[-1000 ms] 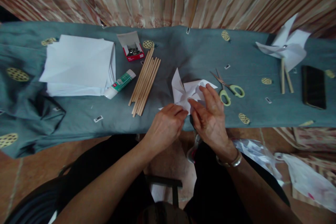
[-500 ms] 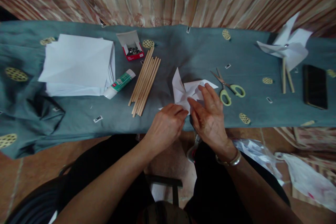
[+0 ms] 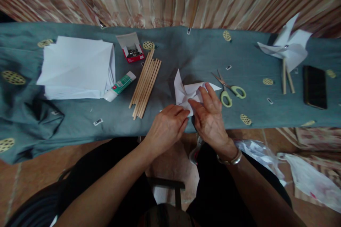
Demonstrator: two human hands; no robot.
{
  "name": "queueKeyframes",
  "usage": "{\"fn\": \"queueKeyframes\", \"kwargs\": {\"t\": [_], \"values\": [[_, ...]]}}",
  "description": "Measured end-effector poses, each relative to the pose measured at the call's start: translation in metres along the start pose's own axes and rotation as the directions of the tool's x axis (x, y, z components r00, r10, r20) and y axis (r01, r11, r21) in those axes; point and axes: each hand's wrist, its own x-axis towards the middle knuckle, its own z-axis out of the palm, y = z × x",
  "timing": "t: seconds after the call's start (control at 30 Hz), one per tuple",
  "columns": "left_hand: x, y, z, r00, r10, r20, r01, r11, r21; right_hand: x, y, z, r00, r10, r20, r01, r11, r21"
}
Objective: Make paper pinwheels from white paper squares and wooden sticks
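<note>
A white paper pinwheel lies near the table's front edge with its corners folded toward the middle. My left hand is closed on its near edge, thumb and fingers pinching the paper. My right hand presses the centre with a fingertip, while its other fingers rest on the right blade; they hide part of it. Scissors with light green handles lie slightly spread just right of that hand. To the left is a bundle of wooden sticks.
A glue stick, an open red box of metal pins and a stack of white paper lie on the left. Far right are a finished pinwheel, two sticks and a phone. Plastic bags lie below.
Both hands stay on the pinwheel with only slight finger shifts. The whole view has moved a little, so the table things appear slightly further left.
</note>
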Motion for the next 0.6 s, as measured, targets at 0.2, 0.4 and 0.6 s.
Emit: {"fn": "queueKeyframes", "kwargs": {"t": [0.2,0.4,0.6], "values": [[0.002,-0.016,-0.017,0.986,-0.072,-0.153,0.063,0.996,-0.068,0.000,0.001,0.001,1.000,0.018,0.012,-0.018,1.000,0.003],[0.002,-0.032,-0.032,0.954,-0.191,-0.232,0.178,0.981,-0.076,-0.004,0.004,0.004,1.000,-0.012,0.000,0.012,1.000,-0.025],[0.003,-0.036,-0.035,0.948,-0.187,-0.256,0.177,0.982,-0.064,0.000,0.007,0.004,1.000,0.003,-0.009,-0.003,1.000,-0.029]]}}
